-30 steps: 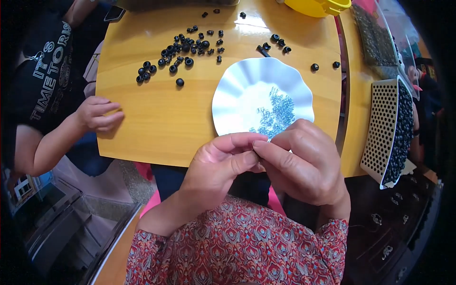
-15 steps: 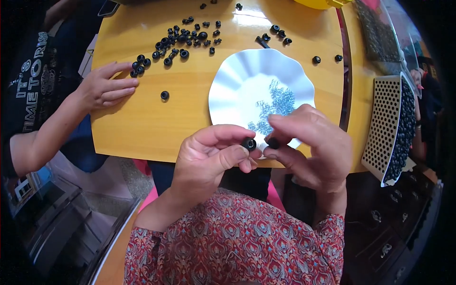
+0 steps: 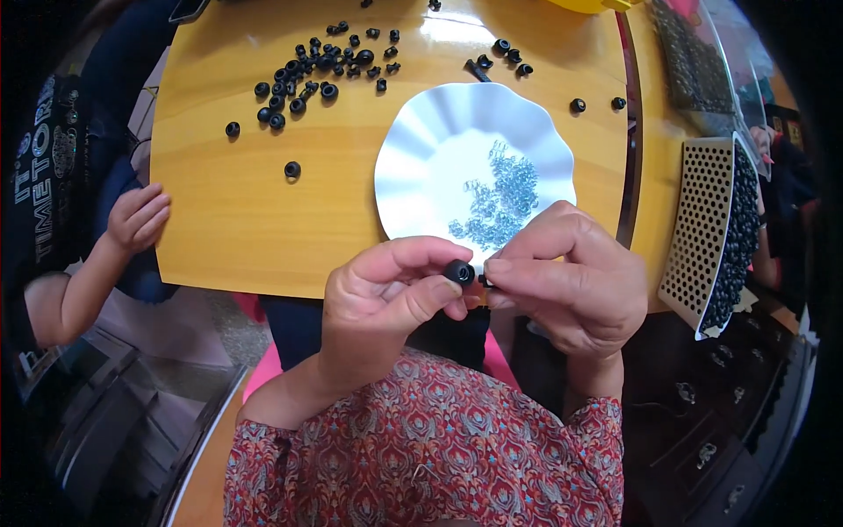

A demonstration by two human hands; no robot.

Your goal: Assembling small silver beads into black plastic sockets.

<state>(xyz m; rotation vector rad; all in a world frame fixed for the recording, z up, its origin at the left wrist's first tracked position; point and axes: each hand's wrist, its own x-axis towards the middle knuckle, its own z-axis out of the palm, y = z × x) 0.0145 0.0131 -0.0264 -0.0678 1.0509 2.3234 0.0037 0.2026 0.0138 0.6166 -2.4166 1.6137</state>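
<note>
My left hand (image 3: 373, 288) pinches a black, hollow, rounded plastic part (image 3: 458, 272) between thumb and fingers, its opening facing right. Close on its right, my right hand (image 3: 580, 279) grips a small black piece (image 3: 485, 281) at its fingertips, mostly covered by them. The two pieces are nearly touching, just off the near rim of a white wavy-edged plate (image 3: 413, 136). Small clear-looking coils, like tiny springs (image 3: 509, 189), lie heaped in the plate.
Loose black parts (image 3: 326, 61) lie scattered at the far left of the table (image 3: 263, 220), with several more (image 3: 501, 46) behind the plate. A perforated basket (image 3: 702, 211) full of black pieces stands at right. Another person's hand (image 3: 139, 218) is at the left edge.
My right hand has brought its small piece closer to the black part in my left hand. The other person's hand has drawn back from the scattered parts toward the table's left edge.
</note>
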